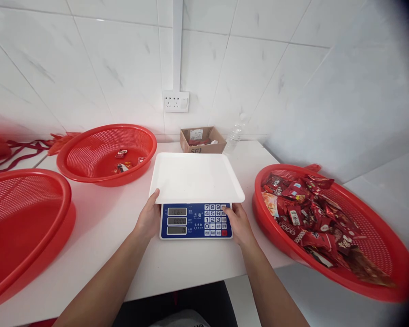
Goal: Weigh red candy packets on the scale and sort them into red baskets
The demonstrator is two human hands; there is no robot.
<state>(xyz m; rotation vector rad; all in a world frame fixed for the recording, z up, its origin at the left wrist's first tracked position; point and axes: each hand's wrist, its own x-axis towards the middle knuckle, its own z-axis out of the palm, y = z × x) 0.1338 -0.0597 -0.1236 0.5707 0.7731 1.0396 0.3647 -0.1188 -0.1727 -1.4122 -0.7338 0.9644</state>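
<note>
A digital weighing scale (197,222) with a blue front panel stands on the white table in front of me. Its flat white weighing pan (196,177) has nothing lying on it. The lower displays show 0.000 and 0, while the top one shows letter-like segments. My left hand (149,217) grips the scale's left side, thumb up against the pan's front corner. On the opposite side my right hand (239,224) holds the scale, its thumb over the keypad's upper right keys. The other fingers of both hands are partly hidden by the scale.
To the right, a red basket (381,229) holds many red snack packets (322,227). At the left stand a red basket (105,131) with several packets and another red basket (59,186). Behind the pan are a cardboard box (207,147) and a clear plastic bottle (235,135).
</note>
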